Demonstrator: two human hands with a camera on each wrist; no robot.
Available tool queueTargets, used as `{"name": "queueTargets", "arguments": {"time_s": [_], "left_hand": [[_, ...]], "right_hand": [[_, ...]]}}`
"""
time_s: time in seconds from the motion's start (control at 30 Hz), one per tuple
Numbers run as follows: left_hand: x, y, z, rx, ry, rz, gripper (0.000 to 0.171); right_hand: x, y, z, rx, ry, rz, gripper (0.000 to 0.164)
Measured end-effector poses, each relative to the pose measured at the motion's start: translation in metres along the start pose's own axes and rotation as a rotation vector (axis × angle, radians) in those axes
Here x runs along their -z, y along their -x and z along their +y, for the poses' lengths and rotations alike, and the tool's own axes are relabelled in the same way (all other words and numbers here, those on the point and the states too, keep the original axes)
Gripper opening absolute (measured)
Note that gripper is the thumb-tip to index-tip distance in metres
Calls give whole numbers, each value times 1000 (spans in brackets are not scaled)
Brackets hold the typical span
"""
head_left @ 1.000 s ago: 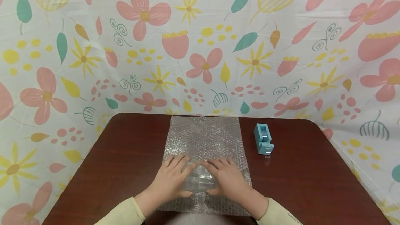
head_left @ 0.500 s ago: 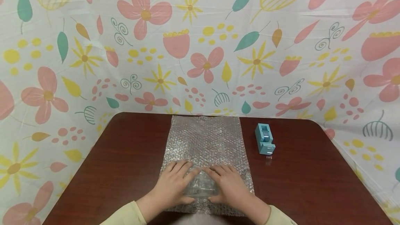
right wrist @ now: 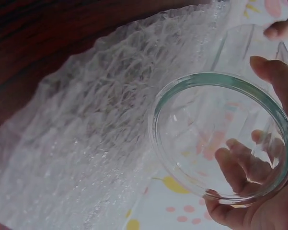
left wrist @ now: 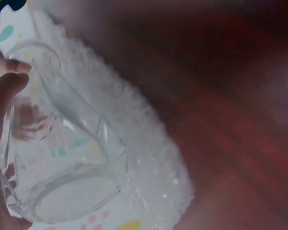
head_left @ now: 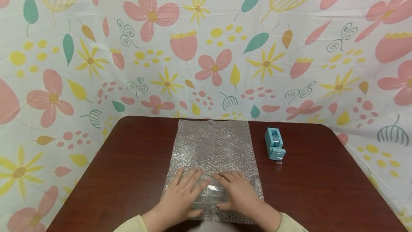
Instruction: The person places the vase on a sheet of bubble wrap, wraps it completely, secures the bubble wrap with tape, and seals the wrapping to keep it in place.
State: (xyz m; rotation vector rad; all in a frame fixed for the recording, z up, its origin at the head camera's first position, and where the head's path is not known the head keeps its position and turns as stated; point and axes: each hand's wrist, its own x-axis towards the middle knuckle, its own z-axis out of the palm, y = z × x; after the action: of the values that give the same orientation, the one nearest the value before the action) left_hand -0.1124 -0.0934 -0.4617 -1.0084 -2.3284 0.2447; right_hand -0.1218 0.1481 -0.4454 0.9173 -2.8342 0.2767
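A clear glass vase [head_left: 211, 191] lies on its side on a sheet of bubble wrap [head_left: 215, 142], close to the sheet's front end. My left hand [head_left: 181, 197] holds it at the left end, where the left wrist view shows the round base [left wrist: 74, 199]. From the other end my right hand [head_left: 242, 195] grips it, fingers curled at the wide greenish rim [right wrist: 220, 79] in the right wrist view. Both thumbs are on the near side of the glass, and the fingers reach over its far side. Part of the vase is hidden under the hands.
A light blue tape dispenser [head_left: 275, 144] stands on the dark brown table [head_left: 309, 185], right of the bubble wrap, a short strip of clear tape hanging at its front. Behind the table's far edge hangs a flower-patterned cloth [head_left: 212, 46].
Both hands and the vase have come a little nearer to the table's front. The hands are slightly farther apart, showing more glass between them. The bubble wrap and dispenser stay in place.
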Motion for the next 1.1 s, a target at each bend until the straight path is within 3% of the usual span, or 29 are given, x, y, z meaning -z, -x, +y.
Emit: {"name": "queueTargets", "arguments": {"time_s": [0.33,0.5,0.6,0.77,0.97,1.1], "left_hand": [[-17,22,17,-98,40,109,150],[-23,22,23,-119,61,152,145],[-25,21,25,-114,41,172,139],[-27,22,26,-107,-1,192,143],[-25,21,27,-84,-6,160,149],[-27,22,27,-76,-59,166,153]], "right_hand": [[0,-2,6,24,-31,9,82],[0,-3,9,18,-49,-2,81],[0,-3,10,12,-67,-20,81],[0,-3,9,3,-111,-41,83],[1,-5,8,-1,-122,-33,83],[0,-6,8,-5,-140,-43,84]]}}
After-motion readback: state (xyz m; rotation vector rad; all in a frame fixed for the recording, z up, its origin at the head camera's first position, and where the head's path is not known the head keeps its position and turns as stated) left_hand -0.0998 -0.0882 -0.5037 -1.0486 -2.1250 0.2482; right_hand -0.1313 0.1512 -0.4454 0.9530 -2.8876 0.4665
